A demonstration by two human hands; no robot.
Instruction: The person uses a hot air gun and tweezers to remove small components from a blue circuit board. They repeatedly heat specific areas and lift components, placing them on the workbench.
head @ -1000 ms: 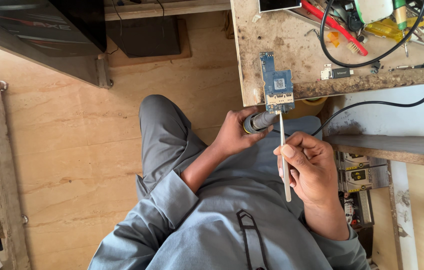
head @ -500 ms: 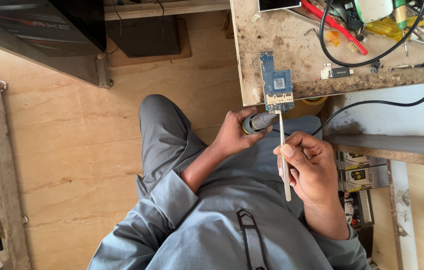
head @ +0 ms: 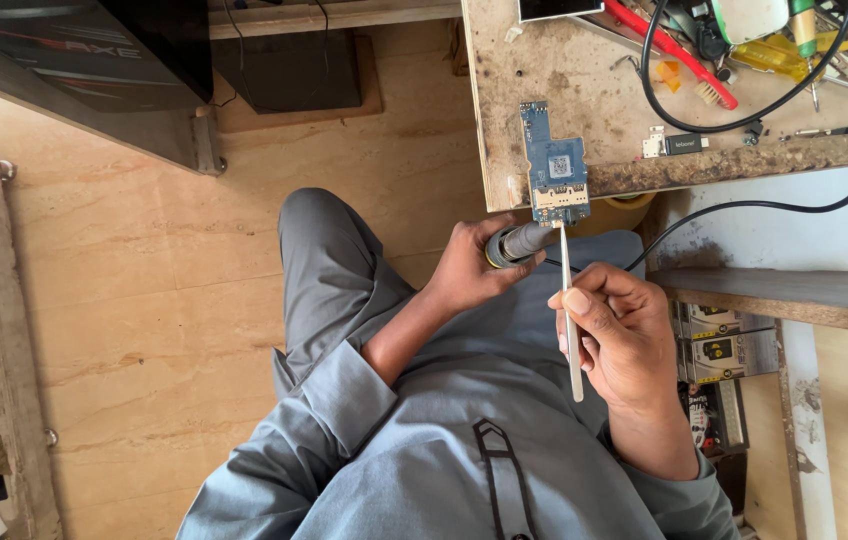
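- Seated person seen from above, grey clothing, knees under edge of worn workbench [head: 584,60].
- Small blue circuit board [head: 555,165] lies at near edge of bench, lower end overhanging slightly toward the lap; pale square chip/label near its middle, gold contacts at bottom end.
- L hand [head: 469,265] closed around grey-handled tool w/ yellow collar [head: 519,243] (soldering-iron type); tool points rt, tip end just under bottom edge of board. Tip itself hidden – can't tell if touching.
- R hand [head: 616,335] closed in pinch grip on thin pale tweezers [head: 568,310]; thumb + forefinger on shaft, long end runs down past palm, upper point reaches bottom edge of board, at or v. close to contacts.
- Both hands close together just below board, over the lap.
- Black cable [head: 744,205] runs from rt side toward L-hand tool; 2nd black cable loop on benchtop.
- Bench clutter upper rt: red-handled tool [head: 669,45], yellow-handled tool [head: 774,55], small black component [head: 686,144] near edge.
- Floor: pale tile/stone; dark cabinet [head: 74,70] upper lt.
- Shelf w/ small packaged items lower rt, beside R forearm.
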